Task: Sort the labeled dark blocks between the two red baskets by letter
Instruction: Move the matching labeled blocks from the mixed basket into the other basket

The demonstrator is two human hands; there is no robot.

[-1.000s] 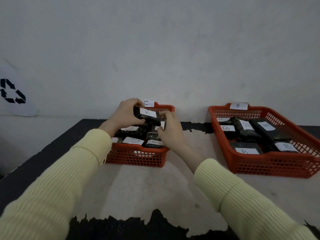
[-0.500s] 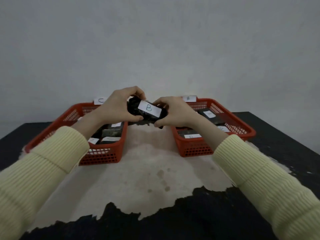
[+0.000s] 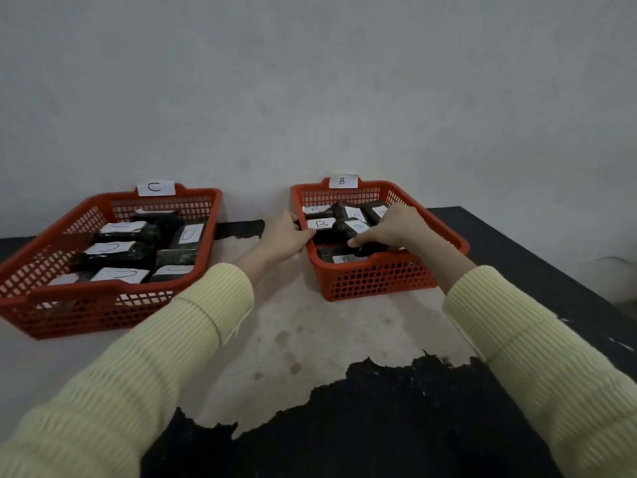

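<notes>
The left hand point(image 3: 281, 238) and right hand point(image 3: 396, 225) are holding a dark block labelled B point(image 3: 327, 237) inside the B basket point(image 3: 379, 269) on the tabletop point(image 3: 303, 339). The left fingers point(image 3: 305, 233) are curling round one end of it, and the right fingers point(image 3: 358, 240) are pinching the other.

The left basket point(image 3: 103, 307) and the right basket point(image 3: 379, 282) are coloured red, with walls patterned in an open grid. The blocks point(image 3: 138, 257) are seen as black, each marked by a white label point(image 3: 321, 223) lettered in dark ink. The sleeves point(image 3: 193, 326) are ribbed in pale yellow. The worktop point(image 3: 396, 426) is shown black, broken by a beige, brown-spotted patch point(image 3: 310, 322).
</notes>
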